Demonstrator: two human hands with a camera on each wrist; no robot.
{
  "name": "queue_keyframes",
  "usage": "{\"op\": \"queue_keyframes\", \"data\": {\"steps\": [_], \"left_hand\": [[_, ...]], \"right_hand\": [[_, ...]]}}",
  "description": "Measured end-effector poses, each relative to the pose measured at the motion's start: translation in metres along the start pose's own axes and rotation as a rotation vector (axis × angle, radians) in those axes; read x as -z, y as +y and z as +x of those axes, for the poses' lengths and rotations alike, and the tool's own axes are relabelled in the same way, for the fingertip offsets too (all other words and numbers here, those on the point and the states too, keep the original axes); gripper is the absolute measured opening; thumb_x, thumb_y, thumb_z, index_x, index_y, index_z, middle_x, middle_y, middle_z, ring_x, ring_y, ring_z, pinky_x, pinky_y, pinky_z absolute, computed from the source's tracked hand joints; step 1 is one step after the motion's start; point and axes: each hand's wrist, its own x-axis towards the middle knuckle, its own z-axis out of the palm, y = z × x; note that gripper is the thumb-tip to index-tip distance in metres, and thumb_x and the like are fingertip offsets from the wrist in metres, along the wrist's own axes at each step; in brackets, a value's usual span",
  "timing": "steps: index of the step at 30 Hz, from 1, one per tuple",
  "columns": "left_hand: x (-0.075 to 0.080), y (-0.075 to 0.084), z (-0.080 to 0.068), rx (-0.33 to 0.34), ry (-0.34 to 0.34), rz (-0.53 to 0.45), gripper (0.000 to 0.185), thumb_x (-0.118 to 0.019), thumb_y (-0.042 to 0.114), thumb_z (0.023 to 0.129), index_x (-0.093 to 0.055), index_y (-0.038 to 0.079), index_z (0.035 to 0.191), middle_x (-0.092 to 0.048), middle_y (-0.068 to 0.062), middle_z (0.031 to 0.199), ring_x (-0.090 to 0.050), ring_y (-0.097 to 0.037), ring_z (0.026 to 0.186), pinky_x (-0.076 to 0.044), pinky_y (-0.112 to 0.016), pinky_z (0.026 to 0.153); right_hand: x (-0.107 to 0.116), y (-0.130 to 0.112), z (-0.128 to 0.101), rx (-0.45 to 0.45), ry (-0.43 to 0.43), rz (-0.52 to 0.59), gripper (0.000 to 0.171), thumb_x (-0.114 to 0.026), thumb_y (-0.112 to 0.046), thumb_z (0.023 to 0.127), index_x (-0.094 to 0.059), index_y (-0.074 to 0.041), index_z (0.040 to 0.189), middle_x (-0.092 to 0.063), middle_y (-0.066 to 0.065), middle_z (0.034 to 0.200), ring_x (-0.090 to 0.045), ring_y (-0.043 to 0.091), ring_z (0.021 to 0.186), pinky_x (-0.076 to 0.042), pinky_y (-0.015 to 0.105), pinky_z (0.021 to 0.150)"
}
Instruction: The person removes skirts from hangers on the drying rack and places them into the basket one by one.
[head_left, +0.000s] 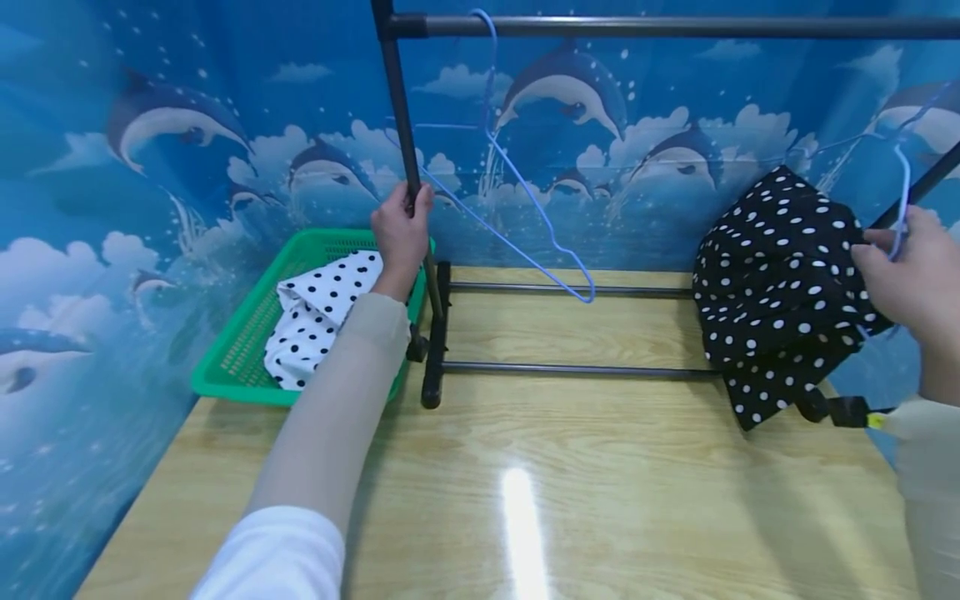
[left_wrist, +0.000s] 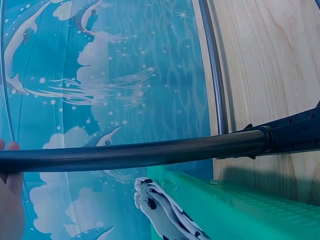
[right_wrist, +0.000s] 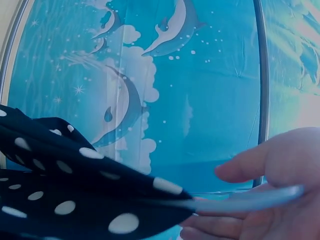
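Observation:
My left hand (head_left: 402, 237) grips the left upright post (head_left: 397, 108) of a dark metal clothes rack. At the far right, my right hand (head_left: 918, 271) holds a light-blue wire hanger (head_left: 903, 179) by one side. A black cloth with white polka dots (head_left: 783, 283) hangs from this hanger in loose folds. In the right wrist view the hanger's wire (right_wrist: 245, 201) runs from the cloth (right_wrist: 75, 190) across the fingers, below the thumb. Another blue hanger (head_left: 536, 204) hangs bare on the rack's top bar (head_left: 675, 27), near the left post.
A green plastic basket (head_left: 232, 333) stands left of the rack, with a white black-dotted cloth (head_left: 322, 312) inside. Two lower rails (head_left: 570, 368) join the rack's feet on the wooden table (head_left: 600, 483). A blue dolphin-print curtain (head_left: 300, 108) hangs behind.

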Motion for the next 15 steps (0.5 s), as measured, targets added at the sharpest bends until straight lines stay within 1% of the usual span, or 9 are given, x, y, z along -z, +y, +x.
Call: {"op": "queue_keyframes", "data": {"steps": [1,2,4,6,8,10,12,14,15], "left_hand": [[-0.0001,-0.0001,0.0001,0.000,-0.001,0.000,0.032,-0.052,0.033,0.101,-0.068,0.006,0.109,-0.073,-0.005,0.104,-0.069,-0.013,0.094,-0.052,-0.022,0.082],[-0.0001,-0.0002,0.0002,-0.001,0.000,-0.003,0.032,-0.052,0.032,0.101,-0.067,0.006,0.109,-0.073,-0.005,0.104,-0.069,-0.013,0.094,-0.052,-0.022,0.082],[0.0000,-0.0003,0.0004,-0.001,0.001,-0.009,0.030,-0.053,0.030,0.101,-0.067,0.006,0.109,-0.073,-0.005,0.104,-0.069,-0.014,0.094,-0.052,-0.021,0.082],[0.0001,0.0001,-0.0001,-0.002,0.000,-0.016,0.028,-0.054,0.029,0.101,-0.067,0.006,0.109,-0.073,-0.006,0.103,-0.069,-0.013,0.094,-0.052,-0.022,0.080],[0.0004,0.0006,-0.0003,-0.005,0.001,-0.020,0.028,-0.053,0.029,0.101,-0.067,0.006,0.109,-0.073,-0.006,0.103,-0.069,-0.014,0.094,-0.052,-0.021,0.080],[0.0005,0.0009,-0.0001,-0.010,0.001,-0.023,0.030,-0.053,0.031,0.101,-0.067,0.006,0.109,-0.073,-0.005,0.104,-0.069,-0.013,0.094,-0.052,-0.020,0.080],[0.0003,0.0009,-0.0005,-0.018,0.001,-0.027,0.031,-0.052,0.032,0.101,-0.067,0.006,0.109,-0.073,-0.005,0.105,-0.069,-0.013,0.095,-0.051,-0.019,0.082],[0.0001,0.0009,-0.0007,-0.026,-0.002,-0.034,0.031,-0.052,0.032,0.101,-0.067,0.005,0.110,-0.073,-0.006,0.105,-0.069,-0.013,0.096,-0.051,-0.019,0.083],[0.0000,0.0008,-0.0007,-0.029,-0.002,-0.040,0.031,-0.052,0.031,0.101,-0.067,0.005,0.110,-0.073,-0.006,0.106,-0.069,-0.013,0.096,-0.051,-0.019,0.084]], "right_hand": [[-0.0009,0.0004,0.0004,0.000,0.009,0.009,0.053,-0.023,-0.019,0.105,-0.013,0.008,0.149,-0.030,0.038,0.144,-0.037,0.053,0.113,-0.036,0.064,0.100],[-0.0016,0.0010,0.0008,0.002,0.017,0.015,0.051,-0.022,-0.018,0.105,-0.015,0.007,0.149,-0.033,0.038,0.142,-0.041,0.048,0.107,-0.044,0.056,0.095],[-0.0023,0.0018,0.0017,-0.009,0.030,0.032,0.051,-0.021,-0.018,0.105,-0.015,0.005,0.151,-0.037,0.035,0.142,-0.048,0.034,0.096,-0.050,0.037,0.082],[-0.0026,0.0030,0.0027,-0.032,0.045,0.053,0.051,-0.021,-0.019,0.106,-0.016,0.002,0.152,-0.039,0.031,0.143,-0.047,0.018,0.083,-0.044,0.021,0.067],[-0.0028,0.0044,0.0039,-0.056,0.058,0.074,0.050,-0.021,-0.020,0.106,-0.018,0.000,0.152,-0.040,0.028,0.145,-0.040,0.004,0.076,-0.034,0.013,0.055],[-0.0036,0.0055,0.0047,-0.080,0.066,0.103,0.050,-0.021,-0.022,0.106,-0.021,-0.003,0.152,-0.043,0.022,0.143,-0.042,0.000,0.082,-0.034,0.008,0.060],[-0.0047,0.0071,0.0051,-0.101,0.068,0.137,0.049,-0.022,-0.024,0.106,-0.025,-0.007,0.152,-0.045,0.014,0.142,-0.046,-0.001,0.094,-0.042,0.008,0.074],[-0.0063,0.0085,0.0049,-0.113,0.071,0.168,0.046,-0.023,-0.028,0.106,-0.030,-0.013,0.149,-0.046,0.004,0.140,-0.049,0.000,0.105,-0.044,0.015,0.092],[-0.0070,0.0094,0.0049,-0.116,0.071,0.190,0.043,-0.023,-0.030,0.106,-0.033,-0.018,0.146,-0.048,-0.003,0.135,-0.049,-0.001,0.106,-0.043,0.019,0.099]]}}
